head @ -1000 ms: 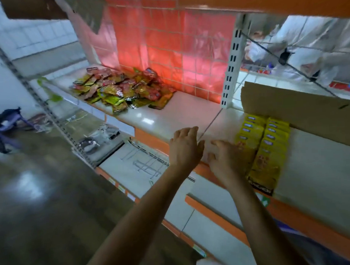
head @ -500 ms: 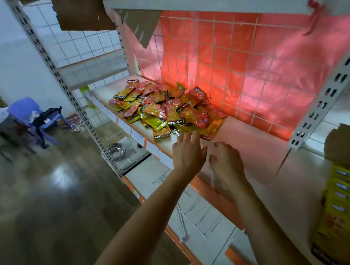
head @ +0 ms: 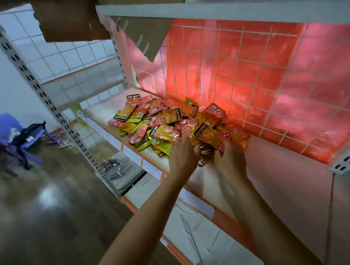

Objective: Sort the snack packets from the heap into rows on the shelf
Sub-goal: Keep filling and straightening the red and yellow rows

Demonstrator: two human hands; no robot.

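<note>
Barely begun. Packets (head: pixel 164 130) all heaped far left on shelf (head: pixel 283 187), no rows in view. Left hand (head: pixel 182 158) flat on near edge; right hand (head: pixel 230 162) beside it among packets, grip cannot tell. Nearly all sorting left.

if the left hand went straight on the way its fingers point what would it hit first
The left hand would meet the heap of snack packets; its fingertips seem to touch its near edge, though depth is unclear.
</note>
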